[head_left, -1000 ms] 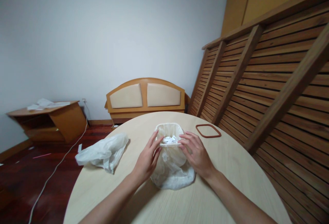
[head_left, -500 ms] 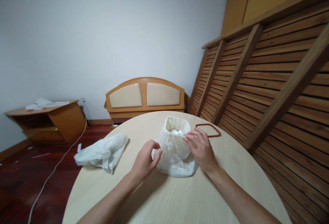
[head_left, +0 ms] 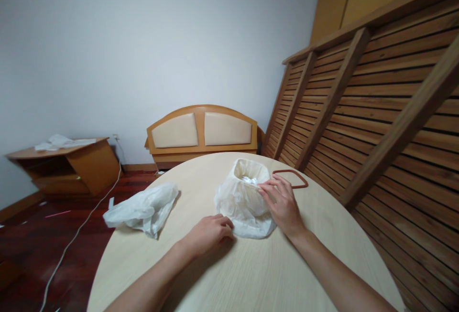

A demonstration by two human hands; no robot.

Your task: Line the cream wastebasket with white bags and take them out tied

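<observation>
A white plastic bag (head_left: 247,209) is draped over the outside of a small container on the round table, its mouth folded around the container's opening. The container itself is hidden under the bag, and crumpled white material (head_left: 249,180) shows inside. My right hand (head_left: 282,203) pinches the bag at the right side of the rim with thumb and fingertips. Low at the bag's front left edge, my left hand (head_left: 214,231) has its fingers curled down onto the plastic; the fingertips are partly hidden. Behind my right hand lies a reddish-brown frame-like ring (head_left: 303,180).
Another crumpled white plastic bag (head_left: 143,209) lies at the left edge of the round table (head_left: 258,278). Beyond stand a padded headboard (head_left: 201,130) and a low wooden cabinet (head_left: 89,168). Wooden slatted panels (head_left: 344,111) lean along the right. A white cord (head_left: 77,235) crosses the floor.
My left hand has lowered from beside the bag to its front left bottom edge, and its fingers have closed. The container tilts slightly to the right; my right hand stays at the rim.
</observation>
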